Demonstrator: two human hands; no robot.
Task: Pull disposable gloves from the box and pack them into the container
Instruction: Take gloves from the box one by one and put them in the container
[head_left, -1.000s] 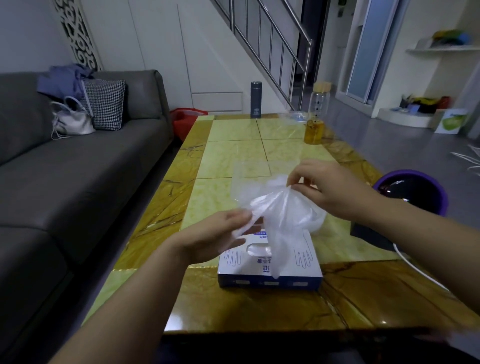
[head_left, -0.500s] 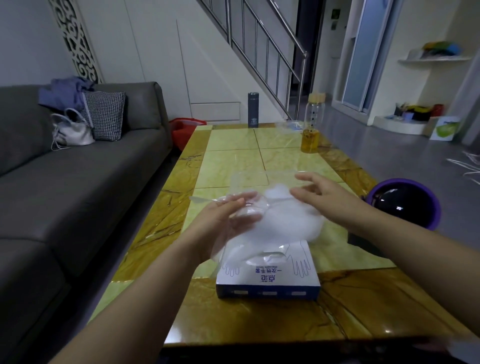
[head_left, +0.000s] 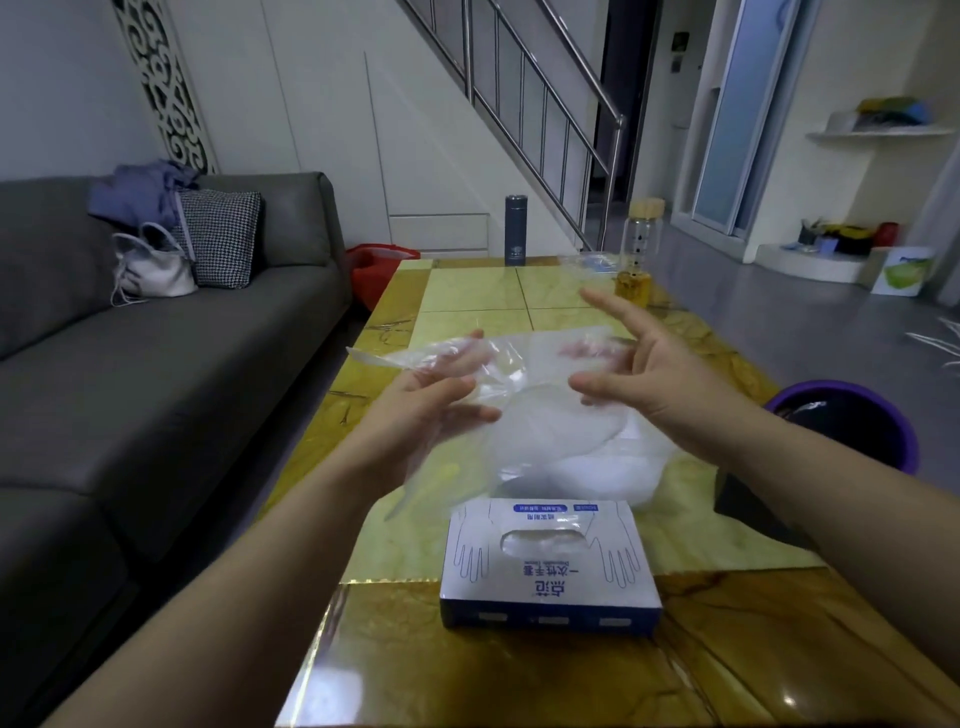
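A blue-and-white glove box (head_left: 550, 564) lies near the table's front edge, with gloves showing in its oval slot. Just behind it stands a clear round container (head_left: 582, 462) with crumpled clear gloves inside. Above the container a thin clear glove (head_left: 519, 358) is stretched flat between my hands. My left hand (head_left: 431, 410) holds its left end, thumb on top and fingers showing through the plastic. At the right end, my right hand (head_left: 644, 374) has its thumb in front of the film and its fingers behind, with the index finger pointing away.
The glossy yellow table (head_left: 478, 296) carries a dark flask (head_left: 516, 228), a bottle with yellow liquid (head_left: 638, 260) and a clear bag (head_left: 592, 265) at its far end. A black object (head_left: 753, 509) and a purple bin (head_left: 841, 426) sit at the right. A grey sofa (head_left: 156, 364) runs along the left.
The glove, bunched and hanging between my hands a second ago, has been lifted and spread out flat. My hands moved apart and away from the box; the view tilted up.
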